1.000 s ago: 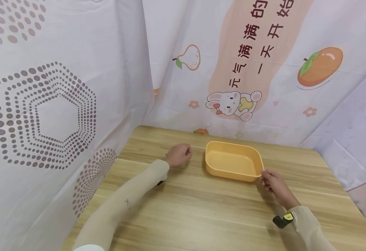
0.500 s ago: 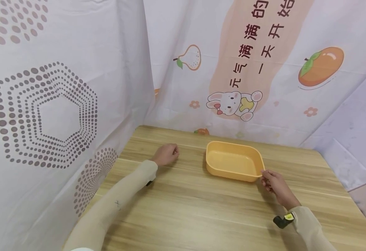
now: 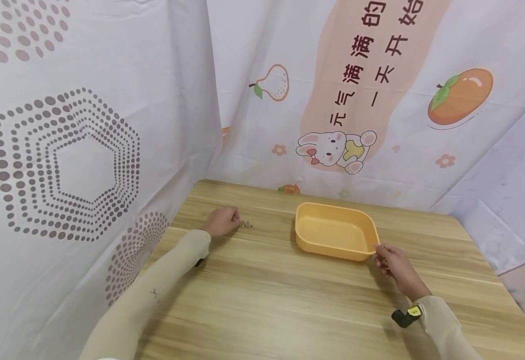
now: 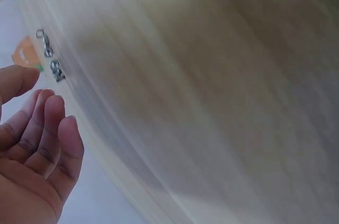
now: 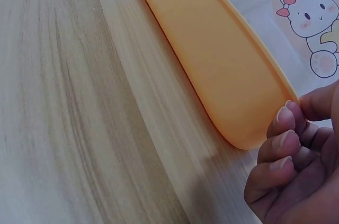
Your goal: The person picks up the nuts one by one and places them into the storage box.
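Near the back left of the table, my left hand (image 3: 222,221) hovers with its fingers loosely bent. The left wrist view shows a gap between thumb and fingertips, and nothing held in this hand (image 4: 45,155). Just past the fingertips lie several small silvery metal pieces (image 3: 246,224), grouped close together on the wood; their exact kind is too small to make out. A shallow yellow-orange plastic tray (image 3: 334,250) with rounded corners sits upright to their right. My right hand (image 3: 396,270) pinches the tray's near right corner at the rim, its other fingers curled below.
The wood-grain table (image 3: 262,310) ends at a printed white curtain (image 3: 253,125) behind. Another white curtain (image 3: 163,125) borders it on the left. A black wrist device (image 3: 405,317) is strapped at my right sleeve.
My left hand has drawn left across the table, away from the tray, and the small metal pieces have come into view beside it. The right hand and tray stay in place.
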The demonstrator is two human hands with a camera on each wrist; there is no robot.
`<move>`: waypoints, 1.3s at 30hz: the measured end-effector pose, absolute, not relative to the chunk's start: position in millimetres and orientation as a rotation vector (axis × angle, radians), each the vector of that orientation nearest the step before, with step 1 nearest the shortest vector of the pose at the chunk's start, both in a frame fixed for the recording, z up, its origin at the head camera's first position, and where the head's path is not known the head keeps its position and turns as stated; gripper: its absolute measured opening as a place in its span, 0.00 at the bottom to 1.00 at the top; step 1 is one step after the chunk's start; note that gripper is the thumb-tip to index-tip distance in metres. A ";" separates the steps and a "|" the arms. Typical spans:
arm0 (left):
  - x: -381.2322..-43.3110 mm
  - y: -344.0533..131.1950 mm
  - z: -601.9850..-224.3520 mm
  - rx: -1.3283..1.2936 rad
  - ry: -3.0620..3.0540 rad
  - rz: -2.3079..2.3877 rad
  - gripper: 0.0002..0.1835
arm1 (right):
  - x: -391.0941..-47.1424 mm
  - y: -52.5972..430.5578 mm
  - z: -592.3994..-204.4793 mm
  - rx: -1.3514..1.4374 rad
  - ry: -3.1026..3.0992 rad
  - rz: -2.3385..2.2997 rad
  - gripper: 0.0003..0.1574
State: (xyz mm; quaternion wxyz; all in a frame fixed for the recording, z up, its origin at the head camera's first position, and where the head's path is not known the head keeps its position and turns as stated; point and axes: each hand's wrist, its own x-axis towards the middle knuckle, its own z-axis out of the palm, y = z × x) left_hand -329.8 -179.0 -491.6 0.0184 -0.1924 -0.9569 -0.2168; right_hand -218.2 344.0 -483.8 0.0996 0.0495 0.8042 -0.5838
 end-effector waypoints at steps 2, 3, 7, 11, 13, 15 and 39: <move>-329.1 -183.9 -489.6 -0.589 -2.991 -0.694 0.07 | -219.3 343.7 -483.7 0.144 2.384 -1.725 0.27; -328.4 -186.0 -488.4 -0.587 -3.000 -0.703 0.07 | -219.8 343.6 -483.7 0.140 2.388 -1.724 0.27; -325.8 -190.6 -487.5 -0.582 -3.025 -0.704 0.06 | -219.6 343.0 -483.6 0.136 2.401 -1.721 0.29; -326.3 -191.7 -492.9 -0.591 -3.039 -0.652 0.07 | -219.9 343.0 -483.5 0.146 2.392 -1.712 0.27; -328.0 -190.0 -495.6 -0.597 -3.039 -0.644 0.07 | -218.9 344.1 -485.0 0.157 2.388 -1.719 0.27; -329.7 -188.7 -498.2 -0.598 -3.036 -0.639 0.06 | -218.4 344.5 -486.2 0.155 2.388 -1.723 0.27; -332.2 -170.6 -497.4 -0.589 -3.024 -0.600 0.05 | -218.0 344.0 -486.2 0.150 2.399 -1.726 0.26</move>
